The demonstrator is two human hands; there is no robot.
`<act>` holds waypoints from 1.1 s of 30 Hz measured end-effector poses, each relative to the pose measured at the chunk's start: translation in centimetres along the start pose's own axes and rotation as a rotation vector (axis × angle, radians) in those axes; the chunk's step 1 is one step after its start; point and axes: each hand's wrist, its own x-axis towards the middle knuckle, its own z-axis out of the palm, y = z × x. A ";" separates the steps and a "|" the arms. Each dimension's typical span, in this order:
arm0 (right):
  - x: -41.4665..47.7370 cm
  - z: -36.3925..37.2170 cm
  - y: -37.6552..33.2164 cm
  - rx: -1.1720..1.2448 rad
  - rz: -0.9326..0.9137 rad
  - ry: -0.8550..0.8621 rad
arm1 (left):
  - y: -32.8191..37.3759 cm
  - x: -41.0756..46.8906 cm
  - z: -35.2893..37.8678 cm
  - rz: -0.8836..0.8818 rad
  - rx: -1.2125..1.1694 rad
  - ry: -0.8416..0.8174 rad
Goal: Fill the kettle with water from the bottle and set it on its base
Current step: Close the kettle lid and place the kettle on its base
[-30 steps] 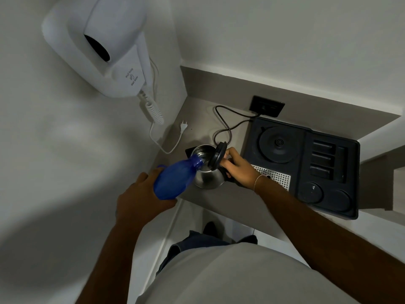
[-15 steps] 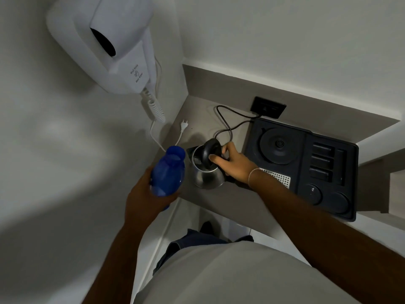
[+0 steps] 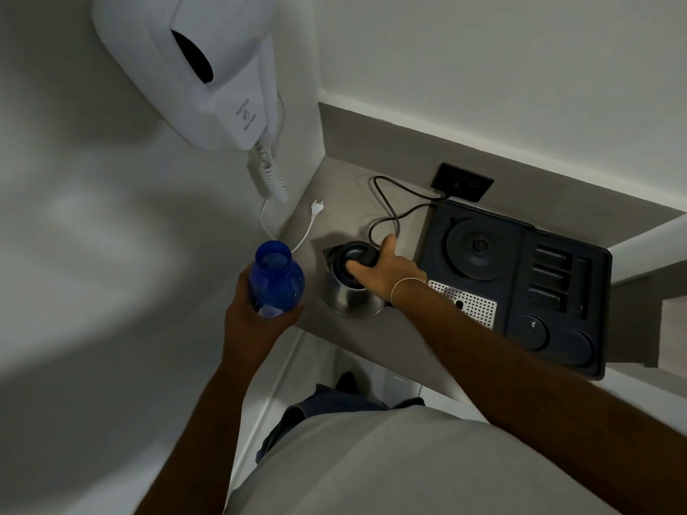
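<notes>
A steel kettle with a black lid stands on the grey counter, left of the black tray. Its lid lies flat and closed. My right hand rests on top of the kettle, fingers over the lid and handle. My left hand holds an uncapped blue bottle upright, just left of the kettle and off the counter's edge. The round black kettle base sits bare in the tray's back left corner, to the right of the kettle.
The black tray has slots, two round recesses and a perforated metal plate. A black cord loops to a wall socket. A white wall hair dryer hangs overhead at left, its white plug lying on the counter.
The bottle has tipped back from pouring into the kettle to upright and moved away to the left. My right hand has pushed the open lid down flat onto the kettle.
</notes>
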 end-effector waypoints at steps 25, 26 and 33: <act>-1.4 1.6 5.8 0.389 -0.071 0.148 | -5.8 3.2 3.9 -0.153 -0.113 -0.112; -1.4 1.7 5.8 0.409 -0.065 0.145 | -6.1 3.4 3.9 -0.136 -0.086 -0.124; -1.5 3.3 6.1 0.583 -0.001 0.190 | -8.9 5.6 1.5 0.039 0.290 -0.274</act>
